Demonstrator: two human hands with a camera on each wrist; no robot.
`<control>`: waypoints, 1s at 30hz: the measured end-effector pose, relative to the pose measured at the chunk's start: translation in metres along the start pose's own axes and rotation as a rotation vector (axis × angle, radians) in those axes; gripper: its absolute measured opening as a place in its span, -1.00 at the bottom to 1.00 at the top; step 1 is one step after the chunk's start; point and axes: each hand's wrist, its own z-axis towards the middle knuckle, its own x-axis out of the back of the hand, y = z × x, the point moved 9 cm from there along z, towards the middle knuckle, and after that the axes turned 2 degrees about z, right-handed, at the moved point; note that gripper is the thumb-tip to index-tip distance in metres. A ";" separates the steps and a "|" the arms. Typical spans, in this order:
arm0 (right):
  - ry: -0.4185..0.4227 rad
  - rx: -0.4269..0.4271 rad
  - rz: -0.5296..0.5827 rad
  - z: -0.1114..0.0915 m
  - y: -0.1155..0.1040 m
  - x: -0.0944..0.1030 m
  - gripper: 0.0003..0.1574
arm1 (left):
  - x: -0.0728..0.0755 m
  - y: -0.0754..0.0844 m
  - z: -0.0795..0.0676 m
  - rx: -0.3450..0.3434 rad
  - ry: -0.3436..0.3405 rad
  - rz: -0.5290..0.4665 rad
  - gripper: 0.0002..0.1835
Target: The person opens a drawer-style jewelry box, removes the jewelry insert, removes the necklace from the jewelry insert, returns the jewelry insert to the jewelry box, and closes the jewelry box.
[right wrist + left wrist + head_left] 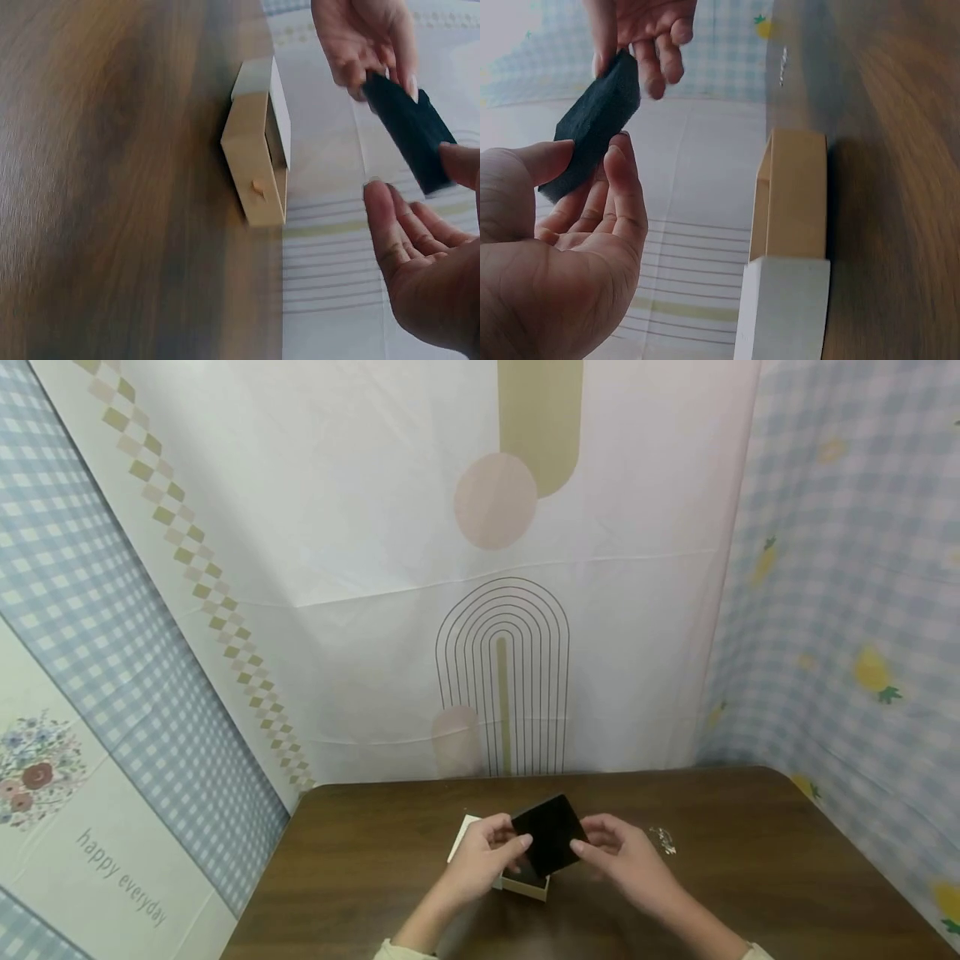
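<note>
A black square foam pad is held above the table between both hands. My left hand pinches its left edge, thumb on the near face and fingers behind. At the opposite edge my right hand has its thumb on the pad; its fingers spread below, partly away from the foam. Below stands a small drawer box: its tan drawer is partly pulled out of the white sleeve. A small orange pull tab shows on the drawer's front.
A small silvery item, perhaps a chain, lies on the brown wooden table to the right. Printed cloth hangs behind the table and along both sides.
</note>
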 end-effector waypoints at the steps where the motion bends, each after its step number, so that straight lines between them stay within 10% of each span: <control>1: 0.005 0.003 0.014 0.000 -0.001 -0.001 -0.41 | -0.002 0.000 0.000 0.003 0.000 -0.024 -0.72; 14: 0.034 0.034 0.067 0.004 -0.005 0.000 -0.55 | -0.002 -0.002 -0.001 0.019 0.006 -0.054 -0.72; 30: 0.128 -0.026 0.020 0.006 0.016 0.036 -0.55 | 0.041 -0.014 -0.016 0.003 0.114 0.057 -0.62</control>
